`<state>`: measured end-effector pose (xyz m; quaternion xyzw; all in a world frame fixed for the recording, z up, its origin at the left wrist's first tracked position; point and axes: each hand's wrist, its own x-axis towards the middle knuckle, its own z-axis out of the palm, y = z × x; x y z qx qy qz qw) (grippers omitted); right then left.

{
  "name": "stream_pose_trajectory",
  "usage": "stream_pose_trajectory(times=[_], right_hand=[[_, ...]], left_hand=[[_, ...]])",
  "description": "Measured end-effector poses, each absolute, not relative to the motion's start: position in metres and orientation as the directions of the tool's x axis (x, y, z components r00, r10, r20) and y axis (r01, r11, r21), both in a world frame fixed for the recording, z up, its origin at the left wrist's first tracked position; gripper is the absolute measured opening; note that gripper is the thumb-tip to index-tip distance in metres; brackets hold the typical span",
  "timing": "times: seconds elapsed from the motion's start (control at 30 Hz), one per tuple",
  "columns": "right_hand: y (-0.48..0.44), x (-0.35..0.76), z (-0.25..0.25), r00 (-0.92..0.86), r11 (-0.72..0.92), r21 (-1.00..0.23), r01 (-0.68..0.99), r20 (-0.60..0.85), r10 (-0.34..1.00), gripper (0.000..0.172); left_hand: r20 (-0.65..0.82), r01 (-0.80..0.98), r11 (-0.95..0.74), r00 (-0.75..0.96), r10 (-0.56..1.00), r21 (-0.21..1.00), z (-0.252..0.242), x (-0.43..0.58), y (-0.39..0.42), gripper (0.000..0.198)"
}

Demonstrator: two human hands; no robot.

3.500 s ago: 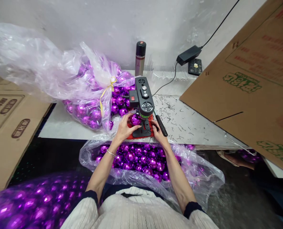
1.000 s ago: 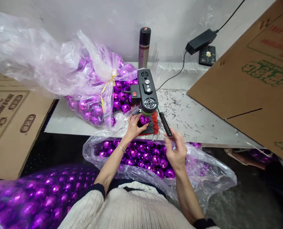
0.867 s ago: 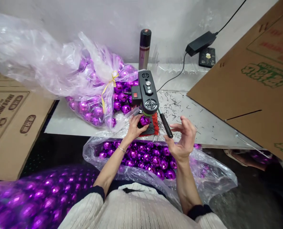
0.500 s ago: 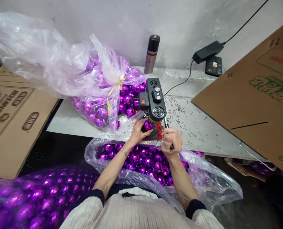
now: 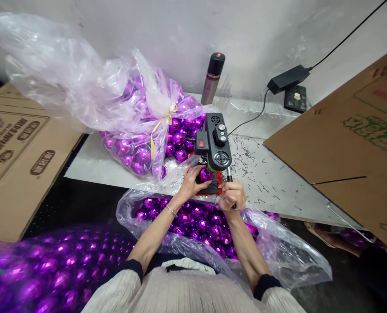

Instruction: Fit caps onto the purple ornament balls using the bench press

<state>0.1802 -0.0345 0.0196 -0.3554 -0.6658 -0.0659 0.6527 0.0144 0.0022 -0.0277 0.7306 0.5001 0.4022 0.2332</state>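
Observation:
A shiny purple faceted ball (image 5: 206, 174) is pinched between the thumb and fingers of my left hand (image 5: 192, 180), right under the head of a small black bench machine (image 5: 218, 143). My right hand (image 5: 232, 194) is wrapped round the machine's lever handle (image 5: 229, 174), at its right side. Beneath the ball lies a dark base plate (image 5: 209, 188) on a red mat (image 5: 219, 179). Below my forearms, an open clear plastic bag (image 5: 128, 213) holds many more purple balls (image 5: 196, 224).
A tied plastic bag (image 5: 141, 143) of purple balls sits left of the machine, with a spray can (image 5: 213, 78) behind. Short dark bits litter the table (image 5: 261, 174). Cardboard boxes (image 5: 350, 130) flank both sides; a power adapter (image 5: 289, 79) lies at the wall.
The whole view has shifted slightly, so the table things appear a little lower and to the right. Both hands keep their hold on the ball and the lever handle.

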Motion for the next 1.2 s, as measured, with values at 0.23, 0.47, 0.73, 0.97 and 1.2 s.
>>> stream_pose_trajectory(times=[0.23,0.47,0.73,0.97,1.2], right_hand=[[-0.03,0.18,0.022,-0.005,0.762,-0.317,0.564,0.922,0.387,0.037],[-0.039,0.17,0.078,0.216,0.7,-0.536,0.472,0.84,0.498,0.034],[-0.045,0.169,0.094,0.162,0.702,-0.521,0.485,0.843,0.513,0.036],[-0.045,0.168,0.09,0.153,0.714,-0.501,0.49,0.855,0.495,0.036],[-0.045,0.168,0.097,0.141,0.728,-0.494,0.475,0.859,0.492,0.033]], left_hand=[[0.329,0.518,-0.371,0.174,0.928,0.771,-0.026,0.016,0.006,0.059],[0.361,0.516,-0.405,0.189,0.913,0.755,-0.025,0.011,-0.009,0.063],[0.436,0.581,-0.5,0.26,0.862,0.642,0.0,-0.025,-0.069,0.088],[0.35,0.747,-0.174,-0.082,0.933,0.641,0.03,-0.042,0.04,0.037],[-0.027,0.141,0.055,-0.195,0.981,0.989,0.028,-0.05,0.059,0.056]])
